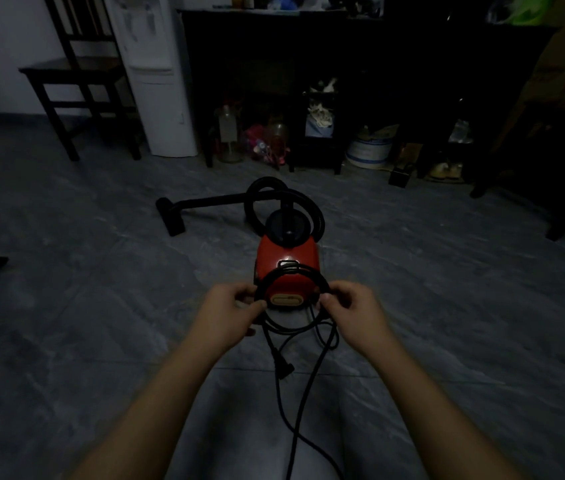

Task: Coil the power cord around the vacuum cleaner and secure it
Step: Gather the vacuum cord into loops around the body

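Red plastic makes the body of the vacuum cleaner [288, 251], which stands on the grey floor [83, 306]. The beige label [286, 300] on its near end carries writing, too dim to read. The black power cord [288, 329] is coiled in a loop at that end. The left hand [230, 308] pinches the loop's left side and the right hand [353, 306] its right side. The plug [282, 370] hangs below. Far behind stand a glass jar [228, 133], seemingly empty, and a white bucket [369, 152].
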